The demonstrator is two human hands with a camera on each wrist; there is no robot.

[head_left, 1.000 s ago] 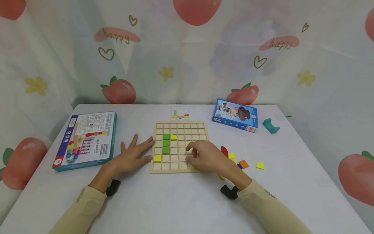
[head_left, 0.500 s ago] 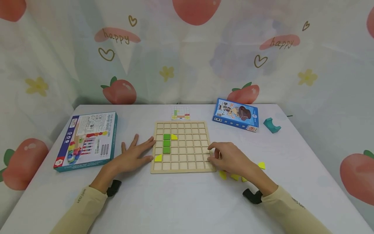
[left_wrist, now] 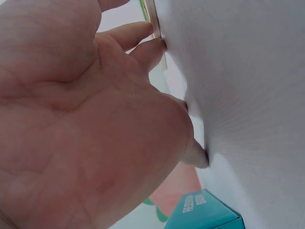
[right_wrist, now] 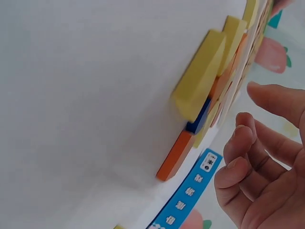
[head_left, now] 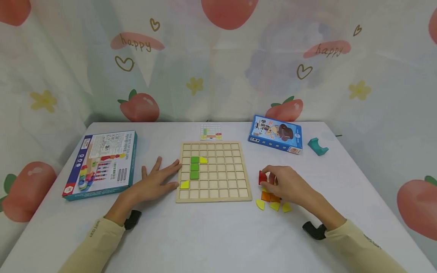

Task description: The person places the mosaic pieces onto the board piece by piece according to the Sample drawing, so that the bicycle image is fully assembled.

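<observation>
- Two hands in the head view, well apart. The left hand (head_left: 155, 184) is spread wide, fingertips at the left edge of the gridded wooden board (head_left: 219, 175).
- Same view, on the board: three green squares (head_left: 194, 167) in a column, one yellow piece (head_left: 203, 160) beside the top green, another nearer the lower left corner.
- Right hand (head_left: 288, 185) is bent over loose pieces just right of the board: orange pieces (head_left: 266, 196), yellow pieces (head_left: 260, 204), and a red piece (head_left: 261, 178) right by its fingertips; can't tell if they touch.
- Left wrist view: palm fills most of it, nothing gripped, teal-edged box (left_wrist: 205, 212) below.
- Right wrist view: thumb and fingers parted, nothing between them; a dark blue piece (right_wrist: 198, 117) sits among the yellow and orange.
</observation>
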